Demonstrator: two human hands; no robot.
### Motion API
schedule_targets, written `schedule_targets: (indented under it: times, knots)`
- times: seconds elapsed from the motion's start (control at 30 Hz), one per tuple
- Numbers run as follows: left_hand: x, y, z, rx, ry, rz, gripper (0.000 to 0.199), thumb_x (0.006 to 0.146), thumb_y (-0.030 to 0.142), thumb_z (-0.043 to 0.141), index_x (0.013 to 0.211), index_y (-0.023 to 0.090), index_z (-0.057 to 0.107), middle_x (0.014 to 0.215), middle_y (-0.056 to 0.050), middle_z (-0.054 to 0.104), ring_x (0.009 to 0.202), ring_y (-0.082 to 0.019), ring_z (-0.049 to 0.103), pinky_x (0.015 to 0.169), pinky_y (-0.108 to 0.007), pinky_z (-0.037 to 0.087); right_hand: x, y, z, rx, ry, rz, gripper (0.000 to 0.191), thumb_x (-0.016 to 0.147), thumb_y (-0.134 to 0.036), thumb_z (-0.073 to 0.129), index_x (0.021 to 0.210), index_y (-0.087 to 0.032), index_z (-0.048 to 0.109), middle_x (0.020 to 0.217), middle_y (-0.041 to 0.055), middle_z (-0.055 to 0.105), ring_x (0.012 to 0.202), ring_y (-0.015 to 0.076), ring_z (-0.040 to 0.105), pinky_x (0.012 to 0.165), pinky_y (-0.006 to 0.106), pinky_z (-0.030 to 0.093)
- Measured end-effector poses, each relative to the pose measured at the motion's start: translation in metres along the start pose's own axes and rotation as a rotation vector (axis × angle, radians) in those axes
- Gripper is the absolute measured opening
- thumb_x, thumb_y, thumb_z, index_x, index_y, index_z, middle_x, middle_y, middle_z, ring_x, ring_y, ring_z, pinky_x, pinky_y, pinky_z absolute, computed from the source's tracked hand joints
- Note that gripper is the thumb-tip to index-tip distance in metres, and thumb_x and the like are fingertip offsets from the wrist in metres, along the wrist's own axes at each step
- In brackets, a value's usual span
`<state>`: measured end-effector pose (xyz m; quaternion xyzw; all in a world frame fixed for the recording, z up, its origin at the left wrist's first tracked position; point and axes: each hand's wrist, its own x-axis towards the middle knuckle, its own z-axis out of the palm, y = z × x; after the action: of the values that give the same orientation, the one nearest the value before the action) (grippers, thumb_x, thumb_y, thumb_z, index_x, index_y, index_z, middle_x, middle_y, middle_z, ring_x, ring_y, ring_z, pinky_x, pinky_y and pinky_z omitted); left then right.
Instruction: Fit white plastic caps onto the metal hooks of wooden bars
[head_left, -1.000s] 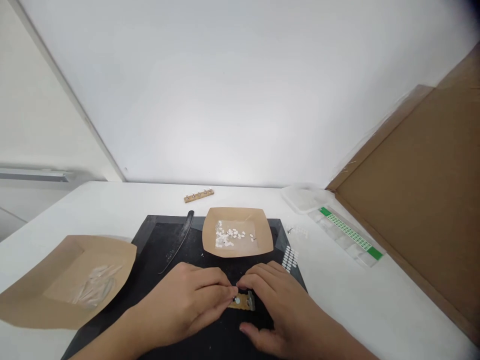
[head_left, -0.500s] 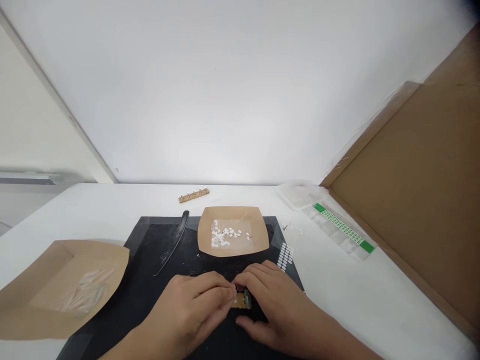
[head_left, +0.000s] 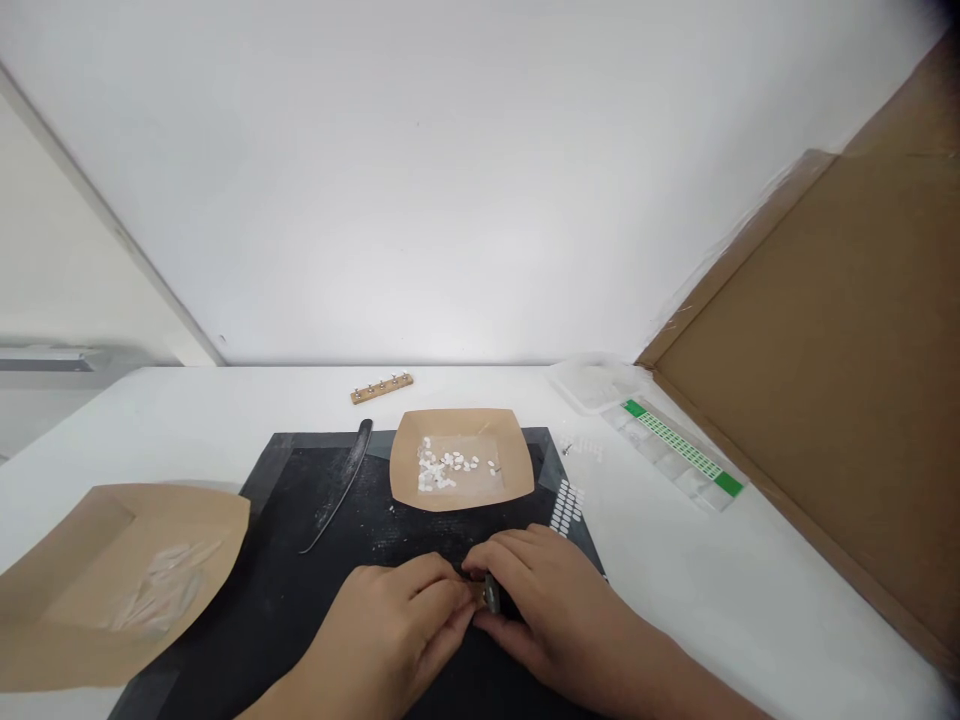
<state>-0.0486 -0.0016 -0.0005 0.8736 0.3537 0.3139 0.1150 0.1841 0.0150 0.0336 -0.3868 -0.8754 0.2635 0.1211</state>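
Observation:
Near the front of the black mat (head_left: 262,600), my two hands meet over a small light-brown strip (head_left: 478,593) with a dark piece (head_left: 491,594) at its right end. My left hand (head_left: 401,620) is closed, its fingertips pressed together on the left part of the strip and covering most of it. From the other side, the thumb and fingers of my right hand (head_left: 544,610) close around the dark end. Just beyond the hands stands a brown paper tray (head_left: 405,490), with several small white oval pieces (head_left: 435,470) on a clear sheet inside.
A curved black nail file (head_left: 341,500) lies left of the tray. Another brown tray (head_left: 60,610) holds clear plastic pieces. A wooden strip with metal pegs (head_left: 381,388) lies behind. To the right are a sheet of white stickers (head_left: 566,508), a clear compartment box (head_left: 679,455) and a cardboard wall (head_left: 825,380).
My right thumb has come up against the strip's dark end, which looks turned more upright. My left fingers cover more of the strip. The view has shifted slightly.

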Motion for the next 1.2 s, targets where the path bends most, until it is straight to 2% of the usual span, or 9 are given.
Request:
schedule_targets:
  times: [0.13, 0.23, 0.33, 0.5, 0.63, 0.77, 0.87, 1.0, 1.2]
  knots:
    - [0.002, 0.003, -0.003, 0.002, 0.031, 0.018, 0.005, 0.101, 0.021, 0.068, 0.103, 0.023, 0.071, 0.092, 0.0, 0.078, 0.066, -0.017, 0.077, 0.056, -0.025, 0.062, 0.001, -0.001, -0.004, -0.014, -0.037, 0.017, 0.023, 0.097, -0.02, 0.075, 0.116, -0.025, 0.065, 0.112, 0.001, 0.074, 0.101, 0.0241, 0.068, 0.088, 0.035, 0.045]
    - [0.005, 0.006, -0.011, -0.031, 0.106, 0.025, 0.019, 0.096, 0.022, 0.074, 0.115, 0.021, 0.07, 0.096, -0.004, 0.078, 0.068, -0.016, 0.077, 0.055, -0.022, 0.061, 0.0, -0.001, -0.006, -0.023, -0.051, 0.009, 0.027, 0.095, -0.02, 0.076, 0.119, -0.025, 0.064, 0.115, 0.0023, 0.074, 0.103, 0.0254, 0.069, 0.088, 0.036, 0.046]
    - [0.007, 0.003, -0.02, -0.054, 0.217, 0.006, 0.027, 0.099, 0.014, 0.066, 0.125, 0.018, 0.067, 0.097, -0.007, 0.077, 0.067, -0.014, 0.073, 0.052, -0.019, 0.056, -0.001, -0.001, -0.006, -0.026, -0.03, 0.001, 0.034, 0.094, -0.022, 0.079, 0.123, -0.025, 0.063, 0.12, 0.0031, 0.075, 0.108, 0.0266, 0.069, 0.091, 0.037, 0.046]
    - [0.006, -0.006, -0.024, -0.062, 0.34, -0.107, 0.027, 0.103, 0.013, 0.059, 0.129, 0.021, 0.065, 0.098, -0.005, 0.076, 0.068, -0.012, 0.071, 0.061, -0.02, 0.06, -0.003, 0.003, -0.001, -0.009, 0.02, -0.039, 0.048, 0.091, -0.018, 0.08, 0.133, -0.026, 0.06, 0.124, 0.0026, 0.076, 0.112, 0.0257, 0.071, 0.096, 0.039, 0.047]
    - [0.005, -0.009, -0.019, -0.098, 0.452, -0.263, 0.048, 0.105, 0.016, 0.053, 0.152, 0.022, 0.048, 0.123, -0.01, 0.071, 0.067, -0.011, 0.068, 0.052, -0.022, 0.056, -0.003, 0.008, -0.001, 0.021, 0.088, -0.006, 0.054, 0.092, -0.018, 0.077, 0.141, -0.026, 0.056, 0.122, 0.0044, 0.075, 0.109, 0.0255, 0.069, 0.098, 0.041, 0.051]
    - [0.004, -0.009, -0.017, -0.167, 0.583, -0.264, 0.063, 0.104, 0.012, 0.052, 0.163, 0.022, 0.035, 0.134, -0.016, 0.06, 0.101, -0.021, 0.069, 0.063, -0.026, 0.06, -0.002, 0.011, -0.004, 0.15, 0.168, 0.007, 0.056, 0.093, -0.02, 0.075, 0.144, -0.027, 0.052, 0.118, 0.0039, 0.075, 0.104, 0.0223, 0.07, 0.094, 0.037, 0.056]
    - [0.003, -0.01, -0.017, -0.191, 0.679, -0.234, 0.071, 0.101, 0.009, 0.055, 0.166, 0.022, 0.031, 0.134, -0.017, 0.055, 0.117, -0.027, 0.061, 0.07, -0.03, 0.062, 0.0, 0.015, -0.009, 0.247, 0.305, 0.02, 0.051, 0.095, -0.024, 0.073, 0.142, -0.027, 0.052, 0.116, 0.0044, 0.075, 0.092, 0.0191, 0.071, 0.084, 0.034, 0.06]
    - [0.003, -0.013, -0.015, -0.192, 0.734, -0.195, 0.077, 0.098, 0.007, 0.058, 0.167, 0.024, 0.029, 0.137, -0.018, 0.049, 0.122, -0.03, 0.056, 0.073, -0.035, 0.063, 0.003, 0.026, -0.021, 0.306, 0.622, 0.073, 0.04, 0.096, -0.034, 0.075, 0.131, -0.027, 0.057, 0.113, 0.0055, 0.077, 0.077, 0.0172, 0.069, 0.075, 0.033, 0.062]
    - [0.001, -0.02, -0.01, -0.126, 0.661, -0.2, 0.078, 0.096, 0.008, 0.062, 0.165, 0.024, 0.029, 0.142, -0.02, 0.046, 0.128, -0.033, 0.054, 0.075, -0.039, 0.065, 0.006, 0.054, -0.045, 0.194, 0.973, 0.233, 0.032, 0.095, -0.048, 0.078, 0.116, -0.025, 0.071, 0.118, 0.0106, 0.079, 0.094, 0.0266, 0.075, 0.084, 0.042, 0.064]
